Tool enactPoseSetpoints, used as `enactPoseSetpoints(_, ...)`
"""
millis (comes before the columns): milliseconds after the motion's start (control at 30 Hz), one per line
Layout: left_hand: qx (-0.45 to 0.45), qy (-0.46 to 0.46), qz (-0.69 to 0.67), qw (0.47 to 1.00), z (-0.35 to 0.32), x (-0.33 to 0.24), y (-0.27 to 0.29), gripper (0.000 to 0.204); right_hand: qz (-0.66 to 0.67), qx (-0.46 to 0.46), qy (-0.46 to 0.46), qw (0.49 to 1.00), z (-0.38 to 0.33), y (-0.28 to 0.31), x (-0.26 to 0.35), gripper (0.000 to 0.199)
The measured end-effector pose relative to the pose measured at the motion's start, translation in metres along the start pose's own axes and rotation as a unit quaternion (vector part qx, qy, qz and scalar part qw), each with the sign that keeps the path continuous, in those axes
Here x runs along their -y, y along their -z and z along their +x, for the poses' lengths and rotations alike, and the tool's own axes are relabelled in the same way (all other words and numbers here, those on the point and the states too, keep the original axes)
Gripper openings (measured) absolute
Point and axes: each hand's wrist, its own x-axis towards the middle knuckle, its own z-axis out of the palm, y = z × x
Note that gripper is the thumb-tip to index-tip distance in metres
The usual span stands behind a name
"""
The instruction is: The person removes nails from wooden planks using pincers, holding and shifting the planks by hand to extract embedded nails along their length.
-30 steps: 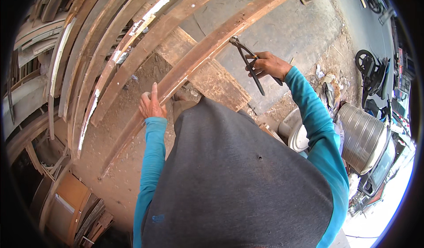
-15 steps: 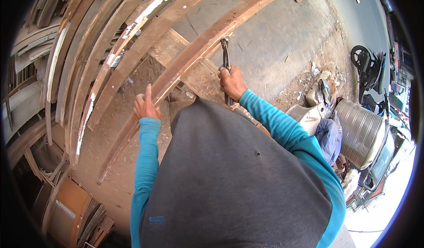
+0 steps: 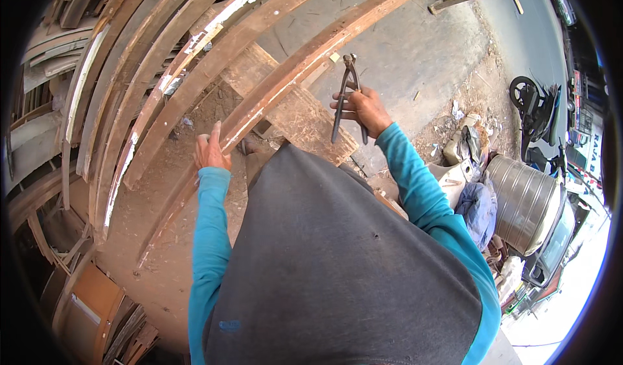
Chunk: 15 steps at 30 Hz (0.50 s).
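Observation:
A long weathered wooden plank (image 3: 305, 66) runs diagonally from lower left to upper right. My left hand (image 3: 210, 149) rests flat against its lower edge, fingers pointing up. My right hand (image 3: 365, 110) grips the handles of dark metal pincers (image 3: 346, 91), whose jaws point up and sit close to the plank's edge. A rough wooden board (image 3: 295, 112) lies across under the plank between my hands. My grey top and teal sleeves fill the lower middle.
More long planks (image 3: 162, 86) lie stacked to the left on dirt ground. Bent wood and panels (image 3: 78, 300) pile up at the lower left. A metal drum (image 3: 525, 199), cloth bundles (image 3: 477, 209) and a parked motorbike (image 3: 535, 108) stand at the right. Concrete pavement (image 3: 415, 47) lies beyond.
My right hand swung the pincers in from the right toward the plank and now holds them upright near its edge. My left hand stays on the plank.

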Motion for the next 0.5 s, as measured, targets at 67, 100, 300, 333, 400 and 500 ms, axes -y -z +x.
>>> enactPoseSetpoints(67, -0.026, 0.004, 0.015, 1.0, -0.006, -0.009, 0.003, 0.099, -0.059, 0.049, -0.05, 0.996, 0.003, 0.033, 0.02, 0.056)
enactPoseSetpoints(100, -0.038, 0.005, 0.02, 0.999, -0.006, -0.011, 0.003, 0.099, -0.102, 0.058, -0.069, 0.991, 0.002, 0.039, 0.031, 0.055)
enactPoseSetpoints(300, -0.064, 0.012, 0.039, 0.997, -0.015, -0.021, 0.0, 0.104, -0.225, 0.136, -0.083, 0.961, 0.012, 0.052, 0.055, 0.054)
enactPoseSetpoints(333, -0.064, 0.015, 0.039, 0.997, -0.016, -0.021, -0.001, 0.104, -0.226, 0.138, -0.083, 0.961, 0.016, 0.052, 0.058, 0.054)
enactPoseSetpoints(400, -0.064, 0.02, 0.036, 0.997, -0.017, -0.022, -0.002, 0.105, -0.28, 0.162, -0.087, 0.942, 0.023, 0.054, 0.065, 0.053)
enactPoseSetpoints(500, -0.07, 0.026, 0.033, 0.997, -0.019, -0.025, -0.003, 0.107, -0.291, 0.185, -0.137, 0.929, 0.032, 0.059, 0.078, 0.057)
